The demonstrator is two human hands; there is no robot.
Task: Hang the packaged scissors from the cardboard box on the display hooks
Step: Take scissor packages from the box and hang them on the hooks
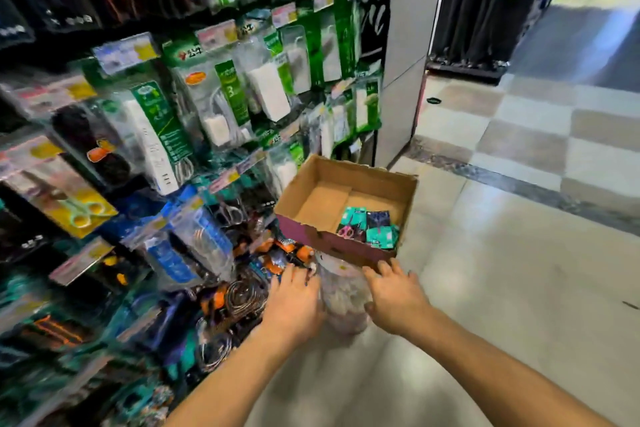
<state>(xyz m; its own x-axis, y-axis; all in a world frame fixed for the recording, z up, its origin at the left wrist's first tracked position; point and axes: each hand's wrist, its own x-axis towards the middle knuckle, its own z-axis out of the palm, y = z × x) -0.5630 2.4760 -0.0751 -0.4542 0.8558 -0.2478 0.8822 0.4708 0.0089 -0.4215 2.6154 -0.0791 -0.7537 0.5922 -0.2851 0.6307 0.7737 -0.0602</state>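
A shallow cardboard box (377, 180) with a purple front side rests on a blurred, translucent support (341, 291) beside the display. Several teal and dark packaged scissors (369, 227) lie in its near right corner. The display hooks (221, 180) on the left carry packed goods, among them yellow-carded scissors (81, 208). My left hand (294, 302) reaches in below the box's near left corner, against the translucent support, fingers stretched forward. My right hand (394, 298) is just under the box's near edge, fingers spread, fingertips touching the cardboard. Neither hand holds a package.
The hook wall of green, blue and black packages (166, 114) fills the left side down to floor level. A grey pillar (401, 62) stands behind the box. Tiled floor (502, 270) lies open to the right, and a dark rack (485, 10) stands far back.
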